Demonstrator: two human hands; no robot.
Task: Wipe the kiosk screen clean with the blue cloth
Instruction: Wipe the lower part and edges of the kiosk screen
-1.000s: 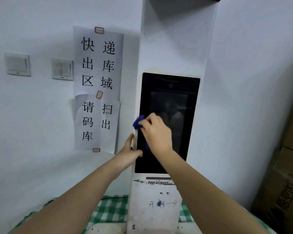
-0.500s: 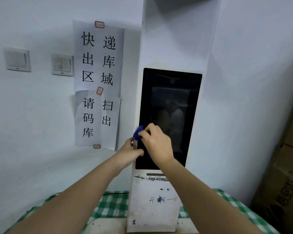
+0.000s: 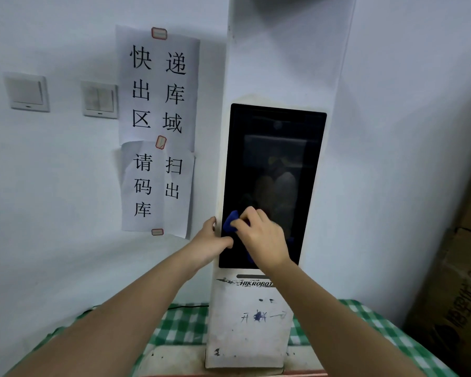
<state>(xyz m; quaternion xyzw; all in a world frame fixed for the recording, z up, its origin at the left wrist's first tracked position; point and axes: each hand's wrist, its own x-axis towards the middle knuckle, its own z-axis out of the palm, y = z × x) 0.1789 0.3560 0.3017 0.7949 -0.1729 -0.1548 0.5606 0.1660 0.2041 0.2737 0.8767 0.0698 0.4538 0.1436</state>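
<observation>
A tall white kiosk [image 3: 283, 63] stands on a table with a dark upright screen [image 3: 275, 164] in its front. My right hand [image 3: 264, 238] presses a bunched blue cloth [image 3: 230, 221] flat against the screen's lower left part. Most of the cloth is hidden under the fingers. My left hand [image 3: 210, 240] grips the kiosk's left edge beside the screen, thumb touching the dark glass.
Paper signs [image 3: 158, 131] with black characters and two wall switches [image 3: 27, 92] [image 3: 99, 99] hang on the white wall at left. A green checked tablecloth [image 3: 180, 327] lies under the kiosk. Cardboard boxes [image 3: 457, 295] stand at the right.
My right hand has slid the blue cloth down the left side of the screen. The left hand stays on the kiosk's edge. The view has tilted slightly.
</observation>
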